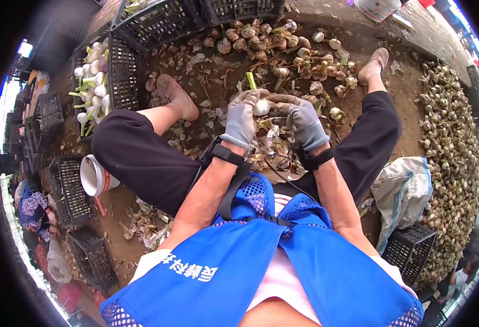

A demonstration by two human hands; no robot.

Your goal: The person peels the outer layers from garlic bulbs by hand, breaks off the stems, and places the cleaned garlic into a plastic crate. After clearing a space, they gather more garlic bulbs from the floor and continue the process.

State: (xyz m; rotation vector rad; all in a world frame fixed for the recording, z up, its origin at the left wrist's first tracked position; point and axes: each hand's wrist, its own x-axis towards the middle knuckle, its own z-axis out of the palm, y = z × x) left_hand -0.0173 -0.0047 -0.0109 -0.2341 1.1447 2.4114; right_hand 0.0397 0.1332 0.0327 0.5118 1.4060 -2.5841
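Observation:
My left hand (243, 116), in a grey glove, is closed around a white garlic bulb (261, 106) with a green stalk sticking up. My right hand (300, 117), also gloved, presses against the same bulb from the other side, fingers curled at its skin. Both hands hover between my knees above a litter of peeled skins (267, 143). A heap of unpeeled garlic bulbs (283, 46) lies on the ground just beyond my hands.
A black crate (120, 76) at the left holds cleaned white garlic. More empty black crates (70, 191) stand around, with a white bucket (93, 175) by my left knee. A long garlic pile (449, 136) runs along the right, beside a white sack (403, 191).

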